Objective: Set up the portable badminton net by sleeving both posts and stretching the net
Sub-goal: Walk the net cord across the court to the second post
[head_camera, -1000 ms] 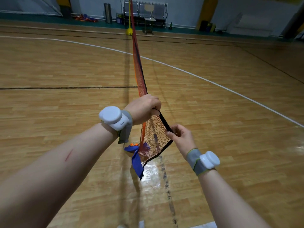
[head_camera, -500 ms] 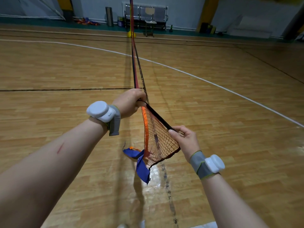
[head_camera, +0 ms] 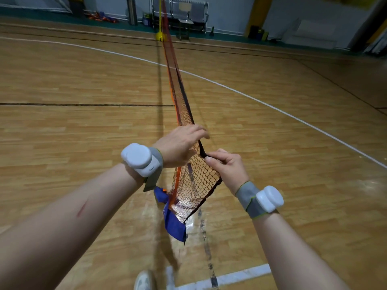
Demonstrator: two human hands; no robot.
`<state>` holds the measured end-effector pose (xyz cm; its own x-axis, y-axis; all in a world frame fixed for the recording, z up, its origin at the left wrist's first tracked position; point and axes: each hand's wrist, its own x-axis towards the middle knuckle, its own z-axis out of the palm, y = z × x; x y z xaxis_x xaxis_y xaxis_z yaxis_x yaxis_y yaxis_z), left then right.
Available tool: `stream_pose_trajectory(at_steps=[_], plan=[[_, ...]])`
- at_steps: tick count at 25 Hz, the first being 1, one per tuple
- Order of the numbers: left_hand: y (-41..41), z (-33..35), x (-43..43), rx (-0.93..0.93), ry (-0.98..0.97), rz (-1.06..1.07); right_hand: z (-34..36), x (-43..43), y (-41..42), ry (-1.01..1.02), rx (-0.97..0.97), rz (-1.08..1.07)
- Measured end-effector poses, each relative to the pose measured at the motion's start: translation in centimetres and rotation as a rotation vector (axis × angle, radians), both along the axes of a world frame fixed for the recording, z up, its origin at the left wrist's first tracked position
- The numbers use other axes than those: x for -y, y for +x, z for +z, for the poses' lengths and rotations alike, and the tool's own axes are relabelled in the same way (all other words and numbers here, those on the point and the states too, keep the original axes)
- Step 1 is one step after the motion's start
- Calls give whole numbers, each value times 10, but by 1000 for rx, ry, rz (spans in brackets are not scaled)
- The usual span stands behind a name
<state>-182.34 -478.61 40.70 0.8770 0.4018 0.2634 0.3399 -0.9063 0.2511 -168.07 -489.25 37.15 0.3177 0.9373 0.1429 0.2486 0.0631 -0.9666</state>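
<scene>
- Indoors, on a wooden gym floor [head_camera: 62, 84], a person grips the loose end of a badminton net [head_camera: 194, 181] with both bare hands.
- Left hand [head_camera: 178, 146] curls over the gathered mesh, fingers partly spread.
- Right hand [head_camera: 227, 164] pinches the net's black edge band.
- Net runs taut to a far yellow-based post [head_camera: 160, 28]; its blue sleeve [head_camera: 171, 218] dangles below the wrists.

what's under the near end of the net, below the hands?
A blue fabric piece hangs below the orange-and-black mesh net, above glossy wooden floor. A shoe toe shows lower. The fabric's upper attachment is hidden.
</scene>
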Motion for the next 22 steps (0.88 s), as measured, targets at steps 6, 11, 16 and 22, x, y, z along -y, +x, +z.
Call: stream_pose_trajectory(at_steps=[6, 11, 16, 22], plan=[[-9, 8, 10, -142, 17, 41, -7, 10, -10, -3, 11, -24], [-21, 30, 20, -31, 87, 17, -23, 7, -19, -71, -54, -67], [-51, 52, 19, 40, 30, 107, -41, 13, -42, -89, -130, -72], [-74, 39, 4, 8, -13, 148, -37, 37, -51, -82, -131, -132]])
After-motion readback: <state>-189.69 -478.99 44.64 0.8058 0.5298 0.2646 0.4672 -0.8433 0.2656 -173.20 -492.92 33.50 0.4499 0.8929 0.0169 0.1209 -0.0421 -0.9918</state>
